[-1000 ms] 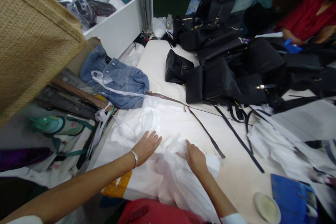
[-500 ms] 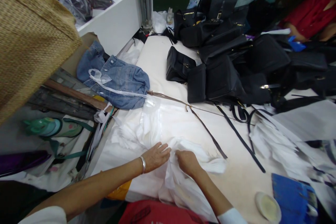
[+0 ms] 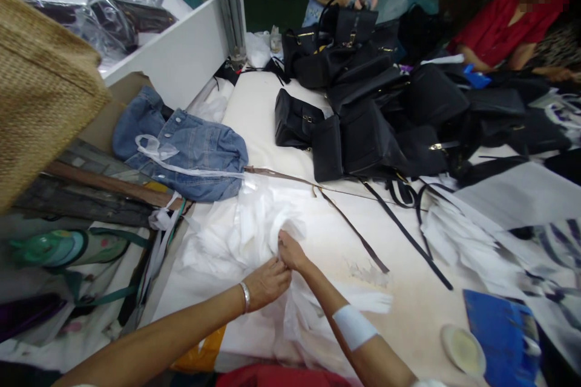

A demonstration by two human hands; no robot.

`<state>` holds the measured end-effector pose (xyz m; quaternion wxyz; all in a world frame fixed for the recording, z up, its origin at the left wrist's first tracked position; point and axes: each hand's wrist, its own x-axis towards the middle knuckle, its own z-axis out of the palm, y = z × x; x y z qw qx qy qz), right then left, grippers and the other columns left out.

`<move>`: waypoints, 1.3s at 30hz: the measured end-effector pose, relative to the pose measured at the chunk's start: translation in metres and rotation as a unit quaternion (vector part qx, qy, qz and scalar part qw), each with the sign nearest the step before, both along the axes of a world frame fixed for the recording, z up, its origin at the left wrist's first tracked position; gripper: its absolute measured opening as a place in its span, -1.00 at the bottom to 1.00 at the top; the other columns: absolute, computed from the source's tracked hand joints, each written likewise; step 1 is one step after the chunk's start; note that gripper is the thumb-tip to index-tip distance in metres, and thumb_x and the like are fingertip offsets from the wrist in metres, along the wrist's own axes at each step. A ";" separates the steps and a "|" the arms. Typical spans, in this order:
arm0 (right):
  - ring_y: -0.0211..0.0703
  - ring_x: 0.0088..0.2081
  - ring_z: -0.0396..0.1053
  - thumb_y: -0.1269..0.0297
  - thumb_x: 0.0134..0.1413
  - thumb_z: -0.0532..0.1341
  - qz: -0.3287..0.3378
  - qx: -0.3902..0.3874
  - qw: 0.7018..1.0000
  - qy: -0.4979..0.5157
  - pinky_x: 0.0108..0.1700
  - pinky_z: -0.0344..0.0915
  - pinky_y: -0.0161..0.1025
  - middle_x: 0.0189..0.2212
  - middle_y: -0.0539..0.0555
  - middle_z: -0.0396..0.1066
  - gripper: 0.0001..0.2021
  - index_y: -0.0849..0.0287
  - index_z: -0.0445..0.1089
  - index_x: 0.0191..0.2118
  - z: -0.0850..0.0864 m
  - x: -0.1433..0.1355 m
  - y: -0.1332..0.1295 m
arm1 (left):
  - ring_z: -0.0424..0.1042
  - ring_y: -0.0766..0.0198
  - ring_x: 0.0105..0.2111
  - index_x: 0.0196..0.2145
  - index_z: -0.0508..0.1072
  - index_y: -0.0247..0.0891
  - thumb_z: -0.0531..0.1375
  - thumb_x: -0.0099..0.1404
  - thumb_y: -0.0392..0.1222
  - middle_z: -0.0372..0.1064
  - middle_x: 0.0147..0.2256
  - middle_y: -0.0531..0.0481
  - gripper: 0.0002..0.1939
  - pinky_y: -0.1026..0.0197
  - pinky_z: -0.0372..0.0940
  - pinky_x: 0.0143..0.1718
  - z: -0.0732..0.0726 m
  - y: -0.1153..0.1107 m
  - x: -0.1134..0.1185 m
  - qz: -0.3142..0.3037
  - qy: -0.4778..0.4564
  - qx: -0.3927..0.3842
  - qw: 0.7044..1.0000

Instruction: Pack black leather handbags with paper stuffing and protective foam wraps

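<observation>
Thin white sheeting [image 3: 218,242] lies crumpled on the pale table, partly see-through. My left hand [image 3: 269,283], with a silver bracelet at the wrist, has its fingers closed on the sheeting. Touching or nearly touching it, my right hand [image 3: 291,252] pinches the same material a little higher up, where a loose roll stands above the fingers. A white patch covers part of my right forearm. Just beyond the sheeting lies a blue denim bag [image 3: 200,148] with a white strip across it.
Black bags [image 3: 372,139] are heaped at the back and right of the table [image 3: 408,326]. Straps trail toward me. A blue box [image 3: 499,338] and a round dish [image 3: 463,349] sit at front right. Two people are across the table. Burlap [image 3: 45,84] hangs at left.
My hands have come together, the left closing its fingers on the sheeting and the right moving up and left across it. The view has shifted slightly right.
</observation>
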<state>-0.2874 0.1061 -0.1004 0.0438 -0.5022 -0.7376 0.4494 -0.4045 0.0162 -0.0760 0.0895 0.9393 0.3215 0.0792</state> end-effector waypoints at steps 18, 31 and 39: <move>0.31 0.19 -0.04 -0.14 -0.21 0.28 0.028 0.141 0.980 -0.134 0.16 -0.05 0.18 0.21 0.39 -0.01 0.03 0.35 -0.14 0.28 0.020 0.070 -0.122 | -0.28 -0.18 0.27 0.10 0.19 -0.35 0.41 -0.28 0.02 0.06 0.19 -0.29 -0.01 -0.28 -0.40 0.21 0.011 0.069 -0.005 -0.102 0.126 -0.076 0.984; 0.00 -0.14 0.21 0.51 -0.05 0.13 0.098 0.204 0.948 -0.222 -0.14 0.18 -0.12 -0.12 0.23 0.27 -0.29 0.32 -0.13 0.25 0.020 0.112 -0.081 | 0.34 0.10 -0.32 -0.29 0.33 -0.32 0.25 0.08 -0.01 0.35 -0.40 -0.07 -0.65 -0.09 -0.29 0.23 0.020 0.027 -0.011 0.085 0.223 -0.036 0.971; -0.02 -0.14 0.22 0.45 0.12 0.04 0.152 0.260 0.930 -0.212 -0.10 0.14 -0.12 -0.14 0.19 0.30 -0.56 0.25 0.08 0.14 0.032 0.128 -0.014 | 0.36 0.05 -0.33 -0.26 0.34 -0.34 0.17 0.18 -0.07 0.37 -0.38 -0.15 -0.73 -0.12 0.04 -0.01 0.025 0.023 0.009 0.208 0.216 -0.083 0.950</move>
